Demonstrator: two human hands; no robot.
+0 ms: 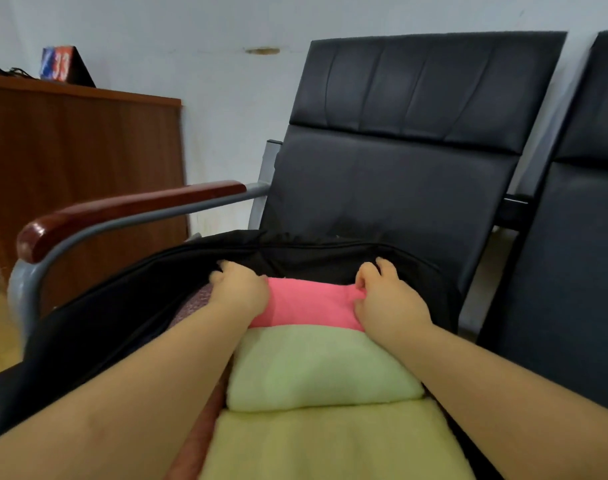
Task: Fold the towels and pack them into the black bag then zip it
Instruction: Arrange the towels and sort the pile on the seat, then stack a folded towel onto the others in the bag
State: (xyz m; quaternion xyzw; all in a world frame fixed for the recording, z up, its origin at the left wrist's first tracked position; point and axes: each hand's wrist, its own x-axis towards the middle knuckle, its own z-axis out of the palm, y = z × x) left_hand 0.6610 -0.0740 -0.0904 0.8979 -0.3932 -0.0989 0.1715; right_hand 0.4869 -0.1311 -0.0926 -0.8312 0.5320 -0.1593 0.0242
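The black bag [129, 306] lies open on a chair seat, its upper flap raised behind my hands. Inside sit folded towels in a row: a pink towel [309, 303] farthest from me, a light green towel [316, 368] in the middle and a yellow towel [330, 445] nearest. A purple towel [195, 303] and a reddish-brown towel [198, 441] show along the left side. My left hand [240, 289] grips the pink towel's left end. The pink towel's right end is held by my right hand [385, 299], fingers curled round it.
The bag rests on a black padded chair [399, 161] with a wooden-topped armrest [122, 213] on the left. A second black chair [579, 237] stands to the right. A brown wooden cabinet [81, 161] is at the back left against the white wall.
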